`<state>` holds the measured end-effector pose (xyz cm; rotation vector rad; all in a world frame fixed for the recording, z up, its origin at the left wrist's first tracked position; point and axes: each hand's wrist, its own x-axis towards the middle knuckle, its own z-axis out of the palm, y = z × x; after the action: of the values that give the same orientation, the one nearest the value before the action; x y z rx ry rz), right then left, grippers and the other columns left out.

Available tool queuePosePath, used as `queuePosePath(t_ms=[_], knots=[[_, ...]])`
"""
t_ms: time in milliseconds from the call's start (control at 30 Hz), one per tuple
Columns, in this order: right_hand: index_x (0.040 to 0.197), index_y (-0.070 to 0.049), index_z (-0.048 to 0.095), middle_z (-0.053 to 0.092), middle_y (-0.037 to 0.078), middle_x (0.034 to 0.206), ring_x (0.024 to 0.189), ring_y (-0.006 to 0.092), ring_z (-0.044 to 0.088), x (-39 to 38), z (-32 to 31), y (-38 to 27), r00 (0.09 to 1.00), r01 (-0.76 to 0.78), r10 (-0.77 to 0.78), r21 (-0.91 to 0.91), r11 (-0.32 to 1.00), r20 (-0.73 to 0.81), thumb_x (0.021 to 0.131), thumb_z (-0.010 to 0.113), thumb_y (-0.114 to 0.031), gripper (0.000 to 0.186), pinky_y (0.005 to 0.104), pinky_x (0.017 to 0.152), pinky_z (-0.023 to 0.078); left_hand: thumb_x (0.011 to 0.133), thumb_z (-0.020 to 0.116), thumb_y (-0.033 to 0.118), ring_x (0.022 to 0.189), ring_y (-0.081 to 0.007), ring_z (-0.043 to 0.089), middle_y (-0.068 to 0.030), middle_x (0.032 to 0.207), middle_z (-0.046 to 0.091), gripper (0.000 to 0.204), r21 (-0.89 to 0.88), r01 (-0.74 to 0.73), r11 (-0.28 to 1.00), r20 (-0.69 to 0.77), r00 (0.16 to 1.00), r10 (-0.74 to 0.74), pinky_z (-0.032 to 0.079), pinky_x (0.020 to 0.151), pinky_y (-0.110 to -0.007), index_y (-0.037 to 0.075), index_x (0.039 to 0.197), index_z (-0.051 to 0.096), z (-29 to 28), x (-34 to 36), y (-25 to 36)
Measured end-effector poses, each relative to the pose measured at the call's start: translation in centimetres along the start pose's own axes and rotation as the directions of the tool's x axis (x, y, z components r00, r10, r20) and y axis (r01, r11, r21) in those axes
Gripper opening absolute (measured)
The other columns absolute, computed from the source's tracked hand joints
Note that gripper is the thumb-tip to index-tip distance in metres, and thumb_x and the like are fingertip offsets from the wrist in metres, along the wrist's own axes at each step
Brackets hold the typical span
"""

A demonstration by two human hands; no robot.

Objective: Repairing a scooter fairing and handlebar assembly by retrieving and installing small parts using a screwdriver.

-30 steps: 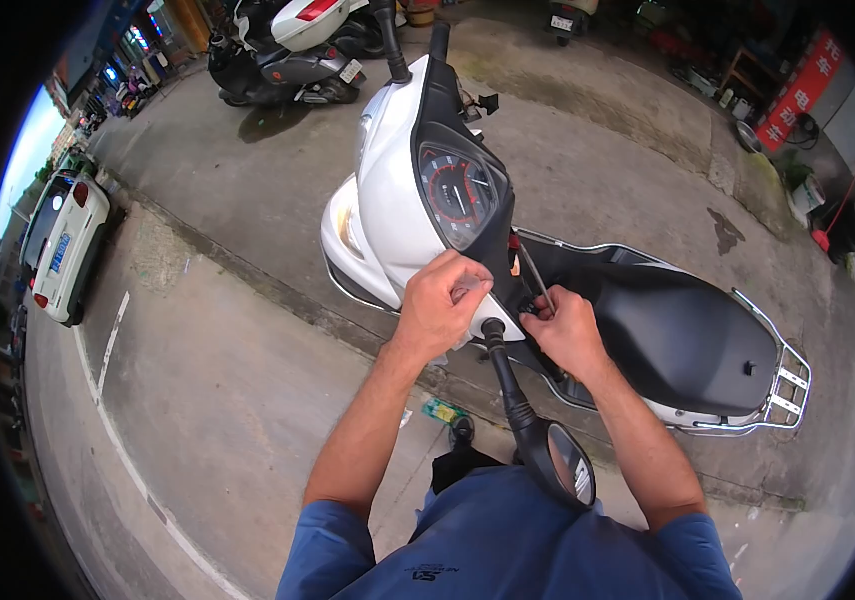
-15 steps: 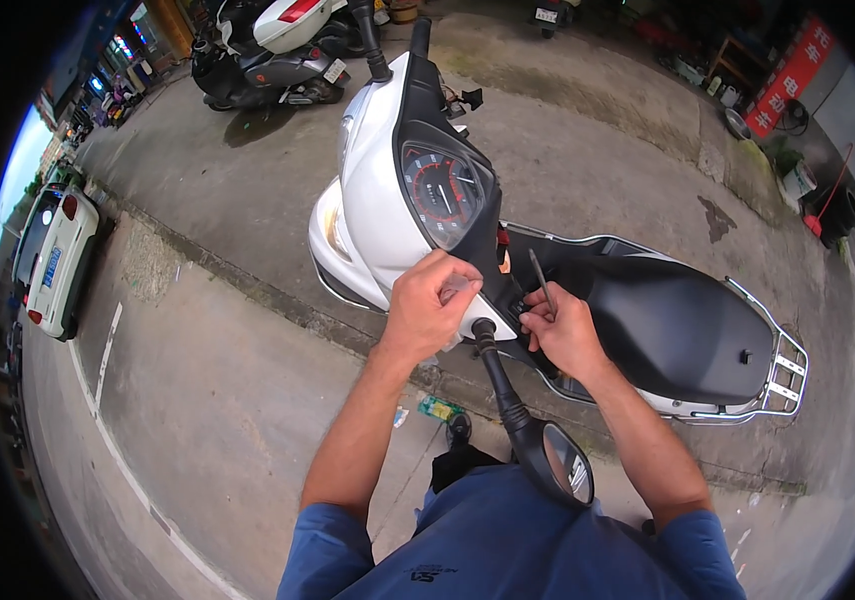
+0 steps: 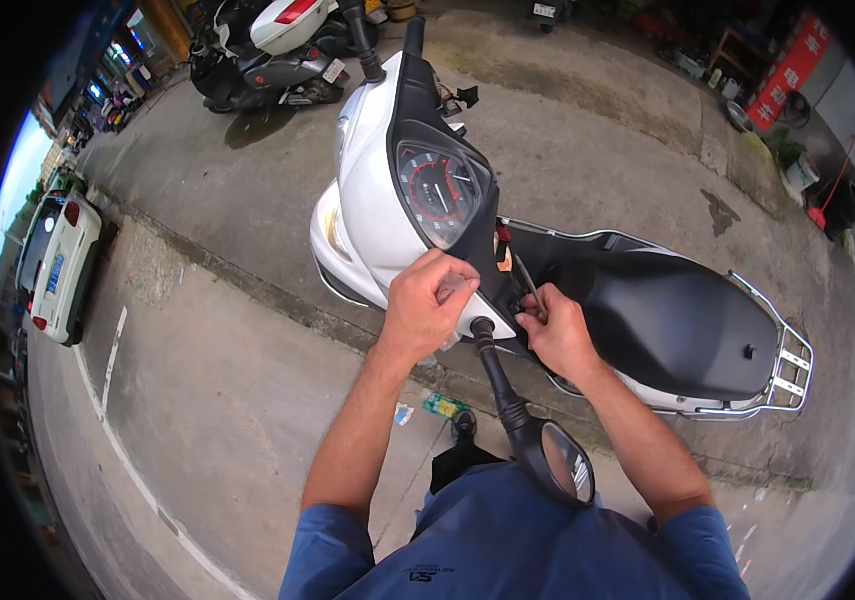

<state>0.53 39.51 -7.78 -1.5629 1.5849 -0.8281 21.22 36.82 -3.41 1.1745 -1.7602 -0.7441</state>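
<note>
A white scooter (image 3: 372,215) stands across in front of me, its round-dial instrument panel (image 3: 437,192) facing up. My left hand (image 3: 427,308) is closed at the near side of the handlebar cover, thumb against bent fingers. Something pale and see-through shows at its fingertips, too small to name. My right hand (image 3: 559,335) pinches a thin grey rod-like tool (image 3: 526,280) that slants up and left. Its fingertips are close to the dark parts behind the handlebar, where the grip is partly hidden. Between my forearms the near mirror (image 3: 565,462) sticks out on its black stalk.
The black seat (image 3: 667,325) and silver rear rack (image 3: 792,370) extend to the right. Farther back left, another scooter (image 3: 282,75) is parked. A white car (image 3: 59,265) stands at far left. A green-yellow wrapper (image 3: 442,405) lies by my shoe (image 3: 463,428).
My right hand has shifted slightly left, and the tool's upper end now leans farther left toward the handlebar. The left hand has stayed nearly still.
</note>
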Motion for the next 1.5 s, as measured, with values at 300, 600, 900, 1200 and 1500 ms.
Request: queuePosePath(t_ms=[300,600,900,1200,1500], knots=[[0.104,0.003,0.057,0.061,0.009,0.077,0.056,0.0117,0.058,-4.7,-3.6,7.8,0.966,-0.216,0.243,0.251,0.944,-0.085,0.087,0.065,-0.007,0.021,0.0284,0.046,0.049,0.081,0.068,0.003,0.069,-0.0140,0.054,-0.0053,0.078,0.058,0.005,0.003,-0.079,0.997,-0.005,0.997,0.079,0.042,0.058,-0.027,0.002,0.085,0.065,0.3,-0.1,-0.2],[0.096,0.002,0.059,0.063,0.009,0.076,0.054,0.0150,0.060,-22.1,-4.8,22.4,0.615,-0.556,0.732,0.498,0.665,-0.291,0.085,0.062,-0.009,0.016,0.0293,0.046,0.047,0.088,0.060,-0.001,0.069,-0.0087,0.052,-0.0046,0.088,0.058,0.014,-0.209,0.159,0.965,-0.195,0.960,-0.201,0.043,0.057,-0.021,0.000,0.102,0.060,0.7,-4.7,-6.2],[0.095,0.003,0.058,0.061,0.010,0.076,0.048,0.0136,0.054,-31.2,-7.5,30.2,0.482,-0.453,0.843,0.756,0.472,-0.238,0.088,0.061,-0.009,0.014,0.0267,0.040,0.039,0.094,0.059,0.019,0.061,-0.0109,0.056,-0.0031,0.073,0.059,0.011,-0.420,0.462,0.781,0.184,0.886,-0.425,0.047,0.055,-0.023,0.008,0.093,0.060,7.4,-21.0,-16.0],[0.096,0.002,0.059,0.062,0.009,0.075,0.053,0.0141,0.058,-38.6,-16.2,38.0,0.649,-0.396,0.717,0.691,0.605,-0.256,0.088,0.061,-0.011,0.016,0.0288,0.047,0.046,0.088,0.068,0.016,0.067,-0.0120,0.058,-0.0063,0.087,0.064,0.021,-0.049,0.487,0.872,0.508,0.764,-0.399,0.048,0.053,-0.028,0.002,0.102,0.061,38.4,-21.8,3.6],[0.095,0.002,0.058,0.062,0.009,0.075,0.050,0.0127,0.055,-49.7,-28.6,45.3,0.477,-0.317,0.794,0.769,0.555,-0.377,0.087,0.058,-0.008,0.013,0.0266,0.044,0.044,0.077,0.078,0.022,0.094,-0.0302,0.062,-0.0165,0.119,0.052,0.070,0.095,-0.132,0.987,0.454,0.888,0.075,0.052,0.081,-0.040,0.009,0.137,0.044,64.1,-7.7,22.5]])
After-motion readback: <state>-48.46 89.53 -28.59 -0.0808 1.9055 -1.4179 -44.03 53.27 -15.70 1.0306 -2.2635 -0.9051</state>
